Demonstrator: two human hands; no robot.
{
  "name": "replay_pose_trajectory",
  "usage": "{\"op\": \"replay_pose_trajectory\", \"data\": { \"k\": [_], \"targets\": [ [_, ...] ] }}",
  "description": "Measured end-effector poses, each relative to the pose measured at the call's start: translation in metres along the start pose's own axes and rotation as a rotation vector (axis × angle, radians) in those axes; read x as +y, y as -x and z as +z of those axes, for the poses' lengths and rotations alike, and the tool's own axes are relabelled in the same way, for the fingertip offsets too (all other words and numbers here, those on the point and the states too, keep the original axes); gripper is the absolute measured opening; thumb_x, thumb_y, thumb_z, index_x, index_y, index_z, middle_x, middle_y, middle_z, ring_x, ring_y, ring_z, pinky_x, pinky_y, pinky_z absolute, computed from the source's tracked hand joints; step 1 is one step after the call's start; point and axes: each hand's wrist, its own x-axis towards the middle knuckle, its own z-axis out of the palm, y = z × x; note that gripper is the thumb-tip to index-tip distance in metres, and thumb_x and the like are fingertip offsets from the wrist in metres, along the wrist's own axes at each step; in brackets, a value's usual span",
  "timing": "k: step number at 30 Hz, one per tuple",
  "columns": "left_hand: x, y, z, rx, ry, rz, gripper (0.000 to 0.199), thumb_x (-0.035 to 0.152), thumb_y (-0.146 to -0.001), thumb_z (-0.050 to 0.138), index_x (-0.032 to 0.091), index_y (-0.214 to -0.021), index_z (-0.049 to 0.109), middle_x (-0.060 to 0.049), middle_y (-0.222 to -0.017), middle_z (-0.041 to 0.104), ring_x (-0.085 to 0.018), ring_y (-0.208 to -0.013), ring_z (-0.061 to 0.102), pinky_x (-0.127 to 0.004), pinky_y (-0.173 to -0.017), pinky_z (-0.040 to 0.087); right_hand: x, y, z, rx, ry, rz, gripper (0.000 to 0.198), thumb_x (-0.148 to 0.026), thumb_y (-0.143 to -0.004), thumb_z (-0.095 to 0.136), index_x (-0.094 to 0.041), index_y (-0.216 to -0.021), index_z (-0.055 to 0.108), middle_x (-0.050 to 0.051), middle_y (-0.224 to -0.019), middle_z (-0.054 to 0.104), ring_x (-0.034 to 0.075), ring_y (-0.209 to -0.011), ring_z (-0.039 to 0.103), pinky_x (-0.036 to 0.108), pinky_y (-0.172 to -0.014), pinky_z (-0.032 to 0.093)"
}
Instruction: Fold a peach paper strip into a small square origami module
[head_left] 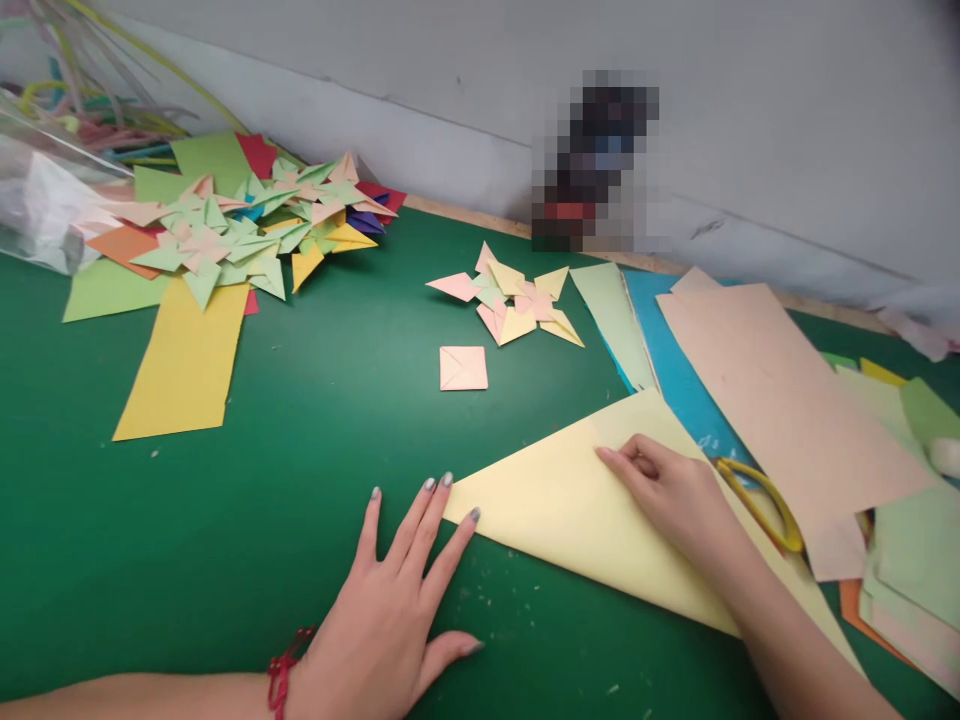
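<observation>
A large sheet of pale yellow paper [547, 490], folded to a pointed corner at its left, lies on the green tabletop. My left hand [397, 600] is spread flat, its fingertips at that pointed corner. On the sheet's upper middle rests my right hand [667, 490], fingers curled in and thumb side against the paper; nothing shows between them. A small pink folded square [463, 369] lies beyond the sheet, with pink, yellow and green folded paper stars [525, 300] behind it. Yellow-handled scissors [784, 525] lie to the right of my right hand, their blades hidden.
Several paper stars [225, 240] are piled on coloured sheets at the back left, beside a clear plastic bag [45, 190]. A yellow strip [180, 360] points toward me. Pink [780, 380], blue and green sheets overlap at right. A wall [420, 70] borders the table; a blurred-out patch stands against it.
</observation>
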Motion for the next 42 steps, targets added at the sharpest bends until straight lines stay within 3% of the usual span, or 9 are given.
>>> {"op": "replay_pose_trajectory", "data": {
  "k": [18,26,31,36,40,42],
  "targets": [
    [-0.001,-0.001,0.001,0.054,-0.021,0.004,0.074,0.064,-0.079,0.029,0.02,-0.139,0.022,-0.013,-0.142,0.026,-0.031,-0.133,0.012,-0.06,-0.103,0.004,0.002,0.0,0.001,0.017,-0.016,0.004,0.04,-0.055,-0.079,0.045,-0.02,-0.059,0.046,-0.005,-0.044,0.038,0.011,-0.044,0.032,0.021,-0.043,0.025],
    [-0.001,0.0,0.001,0.051,-0.007,0.009,0.073,0.063,-0.08,0.029,0.02,-0.139,0.022,-0.014,-0.143,0.023,-0.03,-0.133,0.013,-0.06,-0.102,0.007,0.001,0.0,0.0,0.011,-0.007,0.01,0.039,-0.053,-0.079,0.046,-0.02,-0.058,0.046,-0.005,-0.044,0.04,0.011,-0.044,0.034,0.022,-0.044,0.025],
    [-0.001,-0.003,-0.002,0.1,-0.028,0.014,0.07,0.061,-0.081,0.032,0.018,-0.136,0.03,-0.015,-0.141,0.027,-0.032,-0.131,0.02,-0.057,-0.103,0.012,0.001,0.0,0.001,0.008,-0.02,0.01,0.04,-0.054,-0.079,0.046,-0.02,-0.058,0.046,-0.005,-0.044,0.039,0.011,-0.044,0.035,0.021,-0.044,0.026],
    [-0.005,-0.011,-0.006,0.19,-0.114,0.212,0.051,0.041,-0.086,0.043,0.005,-0.12,0.049,-0.017,-0.129,0.045,-0.03,-0.121,0.039,-0.043,-0.102,0.026,0.001,-0.001,0.001,0.012,-0.03,0.01,0.039,-0.053,-0.079,0.046,-0.02,-0.058,0.044,-0.005,-0.044,0.039,0.011,-0.044,0.035,0.021,-0.045,0.026],
    [-0.01,-0.025,-0.012,0.306,-0.193,0.38,0.029,0.024,-0.087,0.045,0.003,-0.103,0.057,-0.016,-0.105,0.06,-0.027,-0.098,0.055,-0.039,-0.086,0.039,0.0,-0.001,0.0,0.014,-0.045,-0.006,0.039,-0.053,-0.08,0.045,-0.02,-0.058,0.044,-0.005,-0.044,0.041,0.011,-0.044,0.037,0.022,-0.045,0.026],
    [-0.012,-0.037,-0.016,0.291,-0.187,0.415,0.024,0.024,-0.088,0.043,0.006,-0.096,0.057,-0.013,-0.093,0.062,-0.023,-0.087,0.058,-0.036,-0.075,0.043,-0.001,-0.001,0.0,0.011,-0.052,-0.017,0.04,-0.053,-0.081,0.043,-0.02,-0.058,0.043,-0.004,-0.045,0.043,0.011,-0.044,0.038,0.022,-0.045,0.026]
  ]
}}
